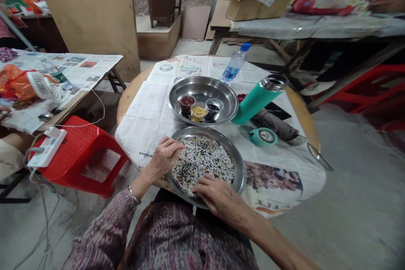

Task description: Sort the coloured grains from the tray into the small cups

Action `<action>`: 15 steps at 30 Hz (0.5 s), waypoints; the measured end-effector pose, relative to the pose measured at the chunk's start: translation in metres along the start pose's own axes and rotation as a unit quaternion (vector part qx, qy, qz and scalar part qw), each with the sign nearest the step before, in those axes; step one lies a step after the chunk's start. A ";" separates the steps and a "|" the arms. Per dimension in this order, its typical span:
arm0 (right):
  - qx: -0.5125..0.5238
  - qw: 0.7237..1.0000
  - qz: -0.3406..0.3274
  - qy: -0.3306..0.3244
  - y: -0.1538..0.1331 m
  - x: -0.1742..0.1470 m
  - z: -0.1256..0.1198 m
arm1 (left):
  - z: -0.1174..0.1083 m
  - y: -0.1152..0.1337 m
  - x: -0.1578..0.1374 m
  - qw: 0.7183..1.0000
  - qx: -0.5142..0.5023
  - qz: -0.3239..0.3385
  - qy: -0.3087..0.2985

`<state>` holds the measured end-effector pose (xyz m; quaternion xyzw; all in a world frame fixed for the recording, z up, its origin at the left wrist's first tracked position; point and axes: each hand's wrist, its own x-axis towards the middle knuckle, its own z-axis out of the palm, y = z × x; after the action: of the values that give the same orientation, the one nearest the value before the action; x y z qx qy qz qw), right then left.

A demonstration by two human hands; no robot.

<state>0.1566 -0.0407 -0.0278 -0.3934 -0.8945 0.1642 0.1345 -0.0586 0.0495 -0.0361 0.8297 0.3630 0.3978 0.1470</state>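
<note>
A steel tray (241,171) at the table's near edge holds a spread of mixed white, black and yellow grains (207,156). Over its left rim is my left hand (165,154), thumb and fingers pinched together; whatever lies between them is too small to name. My right hand (218,196) reaches into the near side of the tray, fingers bent and fingertips pressed together among the grains, their tips partly hidden. Just beyond, a steel basin (202,86) contains clear cups of red beans (187,101), yellow beans (198,112) and black beans (213,107).
Newspaper (142,114) covers the round table. Right of the basin stand a green flask (257,99), its lid (263,136) and a water bottle (236,63). A red stool (82,152) with a power strip (48,147) is at left. Another person's hand (384,2) shows far right.
</note>
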 end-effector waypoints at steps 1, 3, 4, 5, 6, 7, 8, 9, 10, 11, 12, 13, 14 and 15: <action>-0.010 1.000 -0.005 0.009 0.001 0.006 0.002 | -0.001 -0.001 0.004 1.000 0.013 -0.008 -0.016; -0.029 0.999 0.005 0.040 0.007 0.018 0.005 | -0.005 0.000 0.011 0.996 0.043 -0.002 -0.083; -0.039 0.997 0.019 0.061 0.013 0.024 0.005 | -0.007 0.001 0.013 0.990 0.059 0.011 -0.125; -0.048 0.995 0.037 0.083 0.020 0.030 0.004 | -0.008 0.003 0.015 0.984 0.074 0.024 -0.160; -0.058 0.991 0.058 0.107 0.027 0.035 0.002 | -0.009 0.005 0.016 0.979 0.088 0.034 -0.181; -0.071 0.986 0.081 0.129 0.035 0.039 0.000 | -0.010 0.006 0.017 0.977 0.097 0.038 -0.188; -0.085 0.979 0.106 0.149 0.041 0.044 -0.001 | -0.011 0.007 0.017 0.978 0.101 0.037 -0.180; -0.099 0.973 0.129 0.166 0.046 0.048 -0.003 | -0.011 0.007 0.017 0.981 0.100 0.031 -0.162; -0.108 0.967 0.148 0.176 0.049 0.053 -0.003 | -0.011 0.007 0.016 0.985 0.094 0.023 -0.140; -0.110 0.964 0.160 0.180 0.050 0.057 -0.003 | -0.010 0.005 0.015 0.990 0.083 0.013 -0.115; -0.103 0.965 0.161 0.178 0.048 0.062 -0.002 | -0.010 0.003 0.015 0.994 0.067 0.003 -0.089; -0.090 0.969 0.152 0.172 0.043 0.066 0.000 | -0.009 0.000 0.014 0.997 0.052 -0.011 -0.064; -0.071 0.975 0.132 0.161 0.037 0.069 0.001 | -0.008 -0.003 0.014 0.998 0.037 -0.028 -0.038; -0.051 0.982 0.105 0.145 0.029 0.072 0.003 | -0.007 -0.007 0.013 0.998 0.024 -0.047 -0.016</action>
<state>0.1279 0.0311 -0.0345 -0.5115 -0.8260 0.0731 0.2251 -0.0614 0.0633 -0.0277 0.8213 0.4086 0.3685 0.1508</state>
